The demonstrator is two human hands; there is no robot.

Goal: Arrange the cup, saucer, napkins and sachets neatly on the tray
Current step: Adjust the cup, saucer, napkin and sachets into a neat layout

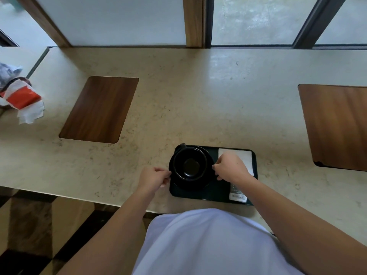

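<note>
on the near edge of the table (198, 96), straight ahead of the person: one dark rectangular tray (214, 195), long axis running left to right. left half of tray: black saucer (190, 186) carrying black cup (190, 163), cup upright, empty as far as can be seen, handle pointing away toward the far left corner. saucer overhangs the tray's left edge slightly. right half of tray: white napkins (245, 155) lying flat at the far side, partly covered by the right hand; one printed sachet (237, 196) at the near side, long axis roughly front to back, lower end at the tray's near rim. left hand (154, 178): fingers curled, pinching the saucer rim on its left side. right hand (230, 168): fingers curled at the saucer's right rim, apparently gripping it, though the contact itself is hard to make out. key relation: saucer sits directly between the two hands, one on each side across its width, neither hand nearer than the other. judgement: the pair is being set or squared on the tray's left half; a small shift rightward would bring the saucer fully inside the rim. off-task items: two wooden inlays (99, 110) in the table, crumpled wrappers (21, 98) at far left.
</note>
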